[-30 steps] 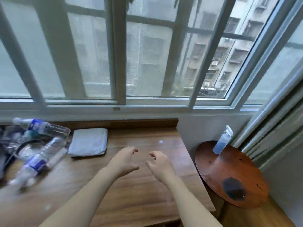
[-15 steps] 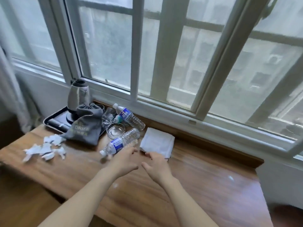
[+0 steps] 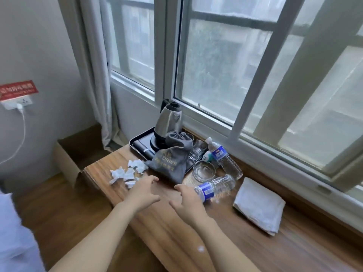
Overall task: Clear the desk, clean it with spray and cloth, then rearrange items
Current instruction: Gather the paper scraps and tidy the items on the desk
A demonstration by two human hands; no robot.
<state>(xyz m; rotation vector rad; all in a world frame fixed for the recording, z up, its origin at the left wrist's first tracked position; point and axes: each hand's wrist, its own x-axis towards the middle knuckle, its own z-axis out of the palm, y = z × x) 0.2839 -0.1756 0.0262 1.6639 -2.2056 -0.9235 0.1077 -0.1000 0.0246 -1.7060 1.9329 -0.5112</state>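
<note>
Right now I have both hands over the wooden desk (image 3: 225, 238), neither holding anything: the left hand (image 3: 142, 193) hovers with fingers loosely spread, just at 4 o'clock from the crumpled paper scraps (image 3: 128, 172), and the right hand (image 3: 186, 203) is relaxed and open, its fingertips just beside the capped end of the lying water bottle (image 3: 215, 187); I cannot tell whether they touch it. At 12 o'clock from my hands the grey drawstring bag (image 3: 170, 161) slumps half over the near rim of the black tray (image 3: 137, 143), which carries the steel kettle (image 3: 169, 122) and sits tight against the window-side edge. A glass ashtray (image 3: 204, 170) stands just beside the bag at its 3 o'clock, with a drinking glass (image 3: 195, 152) behind it and a second water bottle (image 3: 224, 158) lying along the sill at 1 o'clock. The folded white cloth (image 3: 259, 205) lies at 3 o'clock from my right hand, well apart from the bottles. Bare wood runs from my wrists toward 5 o'clock. The paper scraps lie near the desk's left end at 10 o'clock, and past that edge, on the floor, stands an open cardboard box (image 3: 67, 160).
</note>
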